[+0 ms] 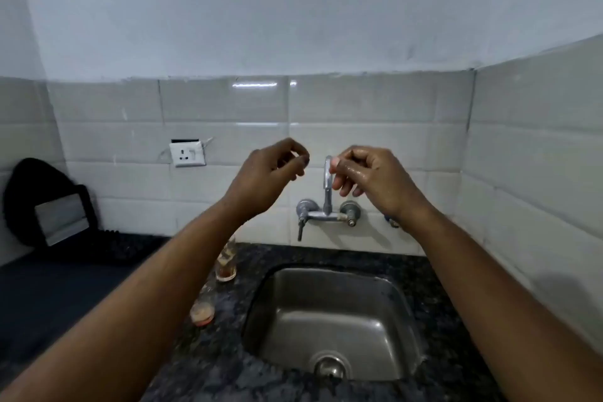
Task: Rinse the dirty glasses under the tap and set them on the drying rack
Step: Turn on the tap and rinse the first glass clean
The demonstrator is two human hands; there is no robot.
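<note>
Two dirty glasses stand on the dark granite counter left of the sink: a taller glass (225, 268) with brown residue, partly behind my left forearm, and a short glass (202, 313) with reddish residue nearer to me. My left hand (270, 173) is raised in front of the tiles, fingers curled with thumb and forefinger nearly touching, holding nothing. My wet right hand (365, 176) is at the same height, its fingertips pinched on the top of the tap spout (327, 183). No water is seen running.
The steel sink (385, 310) lies below the wall tap with its two valves (349, 210). A black ribbed mat or rack (114, 237) and a black object with a shiny panel (58, 219) sit at the back left. A wall socket (187, 154) is left of the tap.
</note>
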